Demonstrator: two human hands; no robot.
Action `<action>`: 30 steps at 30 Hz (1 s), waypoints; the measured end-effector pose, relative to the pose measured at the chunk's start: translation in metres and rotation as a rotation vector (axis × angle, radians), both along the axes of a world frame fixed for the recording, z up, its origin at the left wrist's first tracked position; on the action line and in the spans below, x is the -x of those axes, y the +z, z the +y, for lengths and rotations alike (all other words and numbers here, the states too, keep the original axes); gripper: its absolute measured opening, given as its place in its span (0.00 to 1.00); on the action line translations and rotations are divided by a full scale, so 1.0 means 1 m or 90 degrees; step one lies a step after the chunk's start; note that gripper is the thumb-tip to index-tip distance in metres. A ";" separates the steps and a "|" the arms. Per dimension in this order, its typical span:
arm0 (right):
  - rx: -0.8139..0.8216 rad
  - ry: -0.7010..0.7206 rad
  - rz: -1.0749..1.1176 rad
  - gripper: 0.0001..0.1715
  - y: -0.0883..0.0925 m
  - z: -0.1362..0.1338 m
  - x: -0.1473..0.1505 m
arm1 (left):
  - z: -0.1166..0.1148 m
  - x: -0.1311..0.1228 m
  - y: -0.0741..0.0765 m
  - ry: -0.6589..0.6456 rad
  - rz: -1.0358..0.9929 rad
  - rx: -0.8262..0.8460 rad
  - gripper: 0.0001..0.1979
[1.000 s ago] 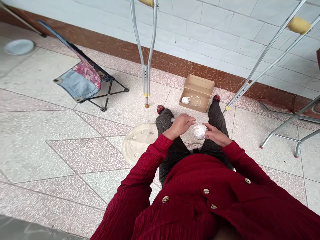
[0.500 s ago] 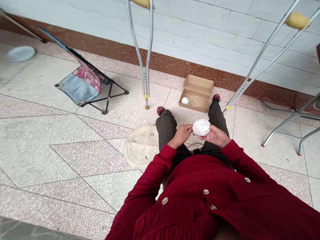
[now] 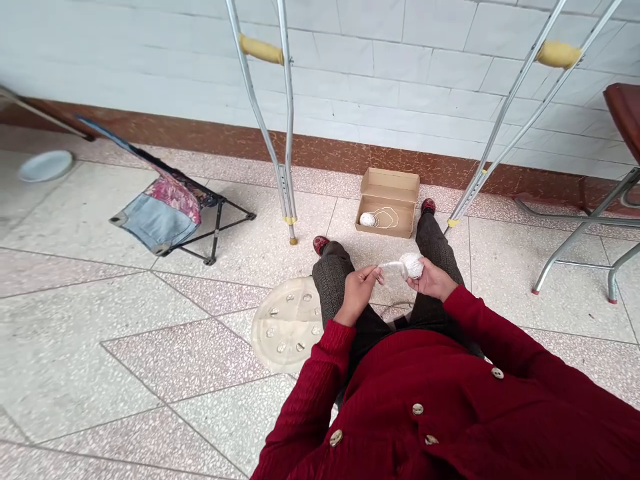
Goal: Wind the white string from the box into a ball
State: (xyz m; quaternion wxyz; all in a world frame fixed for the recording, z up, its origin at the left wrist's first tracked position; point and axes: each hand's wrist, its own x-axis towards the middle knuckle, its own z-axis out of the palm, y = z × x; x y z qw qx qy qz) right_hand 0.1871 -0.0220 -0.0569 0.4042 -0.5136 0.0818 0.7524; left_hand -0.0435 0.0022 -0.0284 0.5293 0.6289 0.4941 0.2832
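In my right hand (image 3: 434, 280) rests a ball of white yarn (image 3: 411, 265), its fingers curled round the right side and underneath. My left hand (image 3: 359, 291) is closed in a pinch on a white yarn strand (image 3: 393, 264), just left of the ball. The strand spans the short gap between the two hands, partly blurred by motion. Both hands are above my lap, between my knees. Beyond them on the floor lies an open cardboard box (image 3: 384, 227), with a second white yarn ball (image 3: 369, 219) and a loose loop of yarn inside.
Two crutches, one on the left (image 3: 286, 193) and one on the right (image 3: 475, 187), lean against the tiled wall. A folding stool (image 3: 160, 213) stands at left, with a pale basin (image 3: 46, 166) beyond. A round cream mat (image 3: 285, 327) lies by my left leg. A metal-legged chair (image 3: 575, 253) is at right.
My left hand has drawn left, away from the ball, and a strand now stretches between the hands. The ball has turned in my right hand. The view has tilted up slightly.
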 end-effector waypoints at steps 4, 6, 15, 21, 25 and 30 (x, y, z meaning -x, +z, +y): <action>-0.007 -0.028 -0.030 0.18 -0.017 0.048 -0.010 | -0.022 -0.005 -0.016 -0.023 -0.008 0.086 0.21; -0.003 -0.034 -0.050 0.20 -0.023 0.072 -0.016 | -0.029 -0.012 -0.027 -0.016 -0.034 0.137 0.20; -0.010 -0.067 -0.118 0.21 -0.022 0.170 -0.038 | -0.002 -0.050 -0.049 0.005 -0.110 0.236 0.16; -0.038 -0.119 -0.174 0.20 -0.031 0.198 -0.039 | 0.017 -0.063 -0.060 0.049 -0.131 0.276 0.15; -0.041 -0.140 -0.210 0.21 -0.049 0.171 -0.035 | 0.014 -0.064 -0.077 0.073 -0.122 0.326 0.16; -0.012 -0.067 -0.192 0.22 -0.062 0.107 -0.020 | -0.002 -0.065 -0.084 0.076 -0.123 0.366 0.18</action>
